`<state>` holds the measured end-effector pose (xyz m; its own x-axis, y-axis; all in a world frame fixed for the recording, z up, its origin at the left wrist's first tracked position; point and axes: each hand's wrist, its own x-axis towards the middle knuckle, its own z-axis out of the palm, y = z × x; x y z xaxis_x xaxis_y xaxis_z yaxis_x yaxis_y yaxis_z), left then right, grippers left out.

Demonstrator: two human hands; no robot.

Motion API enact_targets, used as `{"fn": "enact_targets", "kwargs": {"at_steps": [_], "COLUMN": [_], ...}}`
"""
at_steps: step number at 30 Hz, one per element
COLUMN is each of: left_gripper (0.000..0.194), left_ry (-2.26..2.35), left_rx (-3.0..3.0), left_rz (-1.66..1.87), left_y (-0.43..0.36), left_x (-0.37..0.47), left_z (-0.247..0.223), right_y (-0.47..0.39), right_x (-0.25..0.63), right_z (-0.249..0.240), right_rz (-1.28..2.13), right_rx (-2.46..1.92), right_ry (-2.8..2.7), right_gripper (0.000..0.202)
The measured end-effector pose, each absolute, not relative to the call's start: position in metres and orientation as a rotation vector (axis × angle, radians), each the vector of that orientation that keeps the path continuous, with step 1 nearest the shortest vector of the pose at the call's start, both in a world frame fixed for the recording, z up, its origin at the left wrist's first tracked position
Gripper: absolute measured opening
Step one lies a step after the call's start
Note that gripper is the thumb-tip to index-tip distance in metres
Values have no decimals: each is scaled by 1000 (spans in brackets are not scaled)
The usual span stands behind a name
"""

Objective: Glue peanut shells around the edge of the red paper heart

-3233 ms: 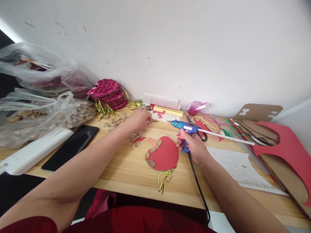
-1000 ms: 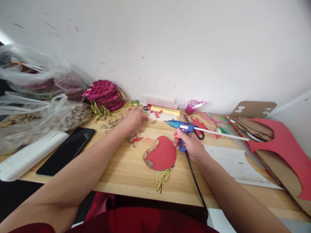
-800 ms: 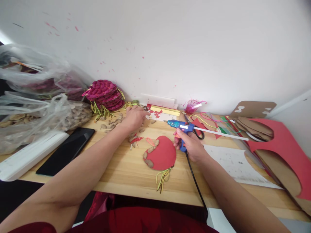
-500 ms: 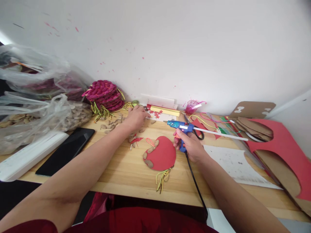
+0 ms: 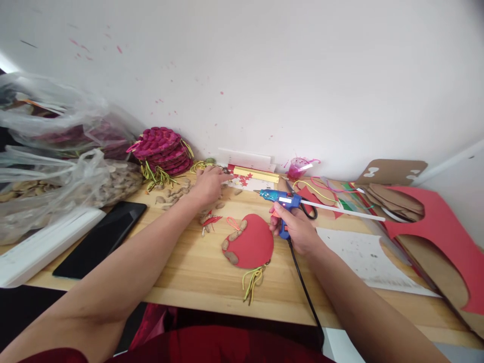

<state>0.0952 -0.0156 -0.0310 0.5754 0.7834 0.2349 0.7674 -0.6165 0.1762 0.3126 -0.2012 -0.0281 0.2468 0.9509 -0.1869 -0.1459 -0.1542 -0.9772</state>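
A red round card (image 5: 253, 241) lies on the wooden table, with several peanuts (image 5: 232, 257) along its left edge, an orange loop at the top and a yellow-green tassel (image 5: 252, 283) below. My right hand (image 5: 293, 224) grips a blue glue gun (image 5: 280, 199), its nozzle pointing left above the table and a long white glue stick at its back. Beyond the card, my left hand (image 5: 209, 185) reaches over the loose peanuts (image 5: 173, 195). Its fingers bend down, and their tips and anything under them are hard to make out.
Stacked magenta discs (image 5: 162, 148), plastic bags of peanuts (image 5: 117, 181), a black phone (image 5: 102, 239) and a white box (image 5: 49, 247) are on the left. Scissors (image 5: 310, 207), a pink cup (image 5: 297, 169), white paper (image 5: 363, 257) and red card sheets (image 5: 431, 212) are on the right.
My left hand has shifted slightly left, staying over the peanuts. My right hand holds the glue gun in nearly the same place.
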Motion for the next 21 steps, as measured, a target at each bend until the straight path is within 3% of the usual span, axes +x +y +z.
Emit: {"fn": "enact_targets", "kwargs": {"at_steps": [3,10,15,18,21], "left_gripper": [58,28,46,24,36], "left_ry": [1369,1481,1528,1379,1262], "left_rx": [2724,2617,2457,2324,2236], "left_rz": [528,671,719,947,1075], "left_y": [-17,-20,-33,-43,-48], "left_x": [93,77,58,42,28], "left_z": [-29,-1,27,31,23], "right_y": [-201,-201,-201,-200,-199], "right_x": [313,314,313,313,313], "right_z": [-29,-30,-29,-31,-31], "right_rz": [1187,1183,1184,1178,1177], "right_rx": [-1355,-1341,-1363,-1366,-1362], "right_ry": [-836,-838,-824,-811,-799], "right_gripper": [51,49,50,50,51]}}
